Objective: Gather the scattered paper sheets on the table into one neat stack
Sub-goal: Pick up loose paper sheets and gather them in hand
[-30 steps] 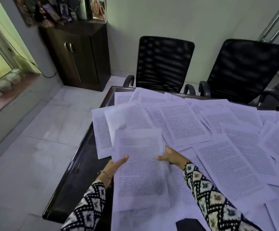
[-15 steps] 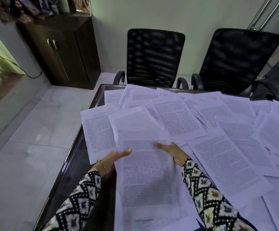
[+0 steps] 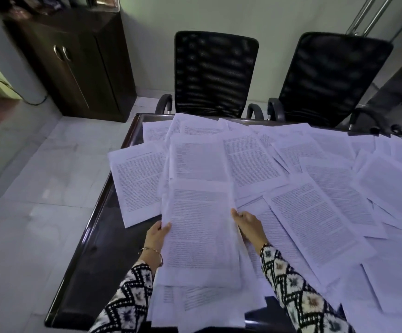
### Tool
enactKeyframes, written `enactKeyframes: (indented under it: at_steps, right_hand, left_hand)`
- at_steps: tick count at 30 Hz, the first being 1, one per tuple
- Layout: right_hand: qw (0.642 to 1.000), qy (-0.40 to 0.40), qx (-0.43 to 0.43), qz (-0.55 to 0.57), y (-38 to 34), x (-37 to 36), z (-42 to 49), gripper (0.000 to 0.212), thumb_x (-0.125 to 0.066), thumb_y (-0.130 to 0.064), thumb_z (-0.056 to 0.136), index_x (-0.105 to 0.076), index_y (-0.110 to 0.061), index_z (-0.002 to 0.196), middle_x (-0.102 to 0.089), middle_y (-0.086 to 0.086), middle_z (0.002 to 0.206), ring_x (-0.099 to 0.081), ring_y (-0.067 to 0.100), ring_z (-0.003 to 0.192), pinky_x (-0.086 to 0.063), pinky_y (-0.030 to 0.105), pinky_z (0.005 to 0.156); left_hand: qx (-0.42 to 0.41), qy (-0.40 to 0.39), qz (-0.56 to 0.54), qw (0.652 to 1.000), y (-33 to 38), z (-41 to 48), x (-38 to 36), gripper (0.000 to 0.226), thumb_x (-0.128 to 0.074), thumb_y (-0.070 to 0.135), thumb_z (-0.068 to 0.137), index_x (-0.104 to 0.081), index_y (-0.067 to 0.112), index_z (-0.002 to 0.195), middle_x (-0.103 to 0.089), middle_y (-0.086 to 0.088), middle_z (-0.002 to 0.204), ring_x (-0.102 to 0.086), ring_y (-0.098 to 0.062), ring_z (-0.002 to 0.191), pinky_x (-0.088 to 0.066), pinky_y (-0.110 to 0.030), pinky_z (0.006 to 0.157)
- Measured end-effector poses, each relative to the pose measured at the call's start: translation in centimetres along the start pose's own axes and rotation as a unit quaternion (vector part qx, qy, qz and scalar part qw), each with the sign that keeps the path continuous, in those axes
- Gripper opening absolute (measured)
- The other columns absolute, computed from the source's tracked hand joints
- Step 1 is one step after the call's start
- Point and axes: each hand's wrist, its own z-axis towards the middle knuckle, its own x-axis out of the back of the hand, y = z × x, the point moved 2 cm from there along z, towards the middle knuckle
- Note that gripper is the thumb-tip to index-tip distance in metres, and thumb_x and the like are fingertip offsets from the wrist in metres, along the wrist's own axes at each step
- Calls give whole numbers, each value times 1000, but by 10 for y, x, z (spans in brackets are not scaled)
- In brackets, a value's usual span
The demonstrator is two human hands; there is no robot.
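Two grips on paper stack point(image 3: 200, 236) | left hand point(image 3: 155, 236) grasps left edge | right hand point(image 3: 249, 223) grasps right edge

We count one dark table point(image 3: 94, 260). On it lie well over a dozen printed paper sheets point(image 3: 137, 181), too overlapped to number exactly. Behind its far edge we count two mesh chairs, the left chair point(image 3: 215, 73) and the right chair point(image 3: 332, 78). Off its far left corner stands one wooden cabinet point(image 3: 79, 68). Over its near edge are two hands: left hand point(image 3: 156, 236), right hand point(image 3: 249, 224).
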Motion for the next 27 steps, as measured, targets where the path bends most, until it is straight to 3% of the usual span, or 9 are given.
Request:
enactKeyframes:
  at_steps: [2, 4, 9, 13, 17, 19, 21, 23, 27]
  right_hand:
    - [999, -24, 35, -28, 11, -10, -6, 32, -56, -41, 94, -50, -16, 76, -48, -3, 67, -47, 12, 64, -30, 23, 54]
    - [998, -53, 40, -4, 10, -13, -7, 18, -60, -29, 95, -61, -12, 90, -55, -2, 73, -51, 12, 68, -33, 19, 53]
    - [995, 77, -28, 52, 8, -9, -11, 25, -49, -25, 99, -60, -3, 105, -60, 8, 89, -56, 24, 83, -40, 30, 62]
    - [997, -35, -18, -68, 3, -19, -22, 41, -41, -39, 101, -50, -2, 117, -59, 12, 102, -57, 31, 97, -40, 33, 74]
    - [980, 11, 0, -200, 8, -8, -23, 47, -32, -42, 103, -46, -2, 124, -62, 19, 116, -60, 35, 105, -46, 37, 82]
    - [970, -29, 21, -238, 13, -12, -27, 44, -34, -34, 104, -39, 0, 130, -61, 22, 116, -60, 36, 105, -45, 37, 80]
    - [980, -52, 32, -187, 18, -15, -27, 41, -38, -28, 103, -34, -1, 134, -62, 21, 104, -61, 34, 93, -45, 36, 70]
    - [990, -36, 47, -125, 20, -8, -24, 38, -41, -24, 102, -36, -6, 135, -62, 16, 96, -60, 31, 82, -44, 36, 64]
    - [993, -114, 17, 40, 27, 14, -23, 38, -48, -36, 101, -48, -19, 135, -60, 0, 126, -58, 22, 117, -48, 34, 84]
  left_hand:
    - [-4, 33, -17, 999, -2, -1, -3, 13, -53, 9, 94, -61, 8, 84, -64, -19, 96, -58, -34, 95, -47, -54, 95]
    - [-6, 48, -50, 998, -1, -3, -7, 13, -51, 12, 95, -56, 7, 84, -60, -14, 87, -56, -30, 89, -48, -47, 87]
    - [3, 5, -42, 999, 1, -22, -21, 14, -49, 22, 97, -49, 8, 98, -58, -8, 89, -57, -21, 77, -50, -33, 69]
    - [-3, 31, 17, 999, -8, -21, -27, 31, -42, 18, 99, -40, 3, 127, -54, -14, 114, -53, -26, 97, -47, -39, 88]
    - [7, 58, 36, 998, -12, -19, -28, 32, -45, 25, 97, -43, 5, 122, -53, -12, 110, -52, -26, 96, -44, -37, 88]
    - [8, 33, 26, 999, -17, -21, -33, 52, -56, 40, 85, -43, 10, 125, -56, -9, 116, -55, -28, 103, -44, -44, 98]
    - [11, 22, 19, 1000, -26, -18, -35, 68, -59, 51, 69, -45, 16, 126, -59, -7, 119, -58, -29, 108, -43, -49, 102]
    - [16, 19, 8, 1000, -29, -18, -36, 52, -60, 43, 77, -49, 19, 122, -61, -8, 121, -59, -29, 108, -44, -50, 101]
    - [-22, 62, -4, 998, -26, -18, -41, 21, -51, 8, 92, -53, 16, 111, -62, -12, 117, -60, -28, 100, -48, -44, 96]
